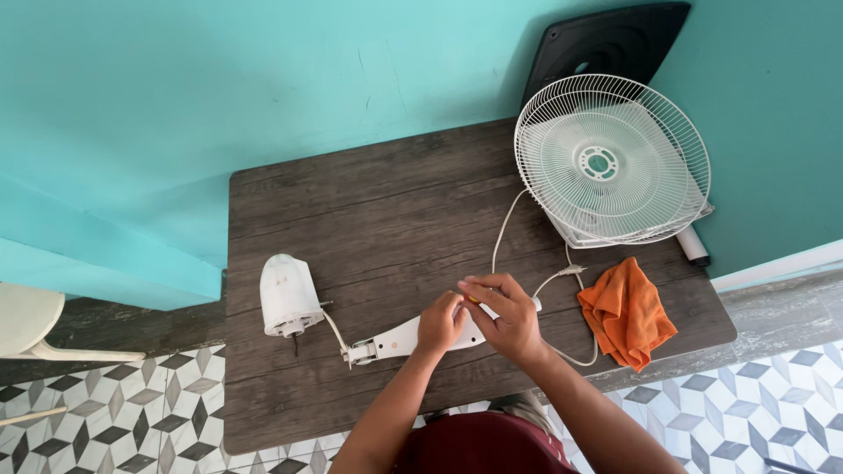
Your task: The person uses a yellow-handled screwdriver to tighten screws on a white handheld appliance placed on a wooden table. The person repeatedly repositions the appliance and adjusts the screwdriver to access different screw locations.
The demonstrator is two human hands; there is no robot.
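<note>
i see my left hand (441, 323) closed around the white fan neck housing (413, 336), which lies flat on the dark wooden table (351, 211). my right hand (500, 316) pinches a small item above the housing; what it is, i cannot tell. the white motor unit (288, 297) lies just left, joined by a wire. the fan grille (612, 158) and orange cloth (627, 312) lie to the right.

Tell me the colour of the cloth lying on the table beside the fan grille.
Orange; the cloth shows plainly in the head view, crumpled near the right hand.
</note>
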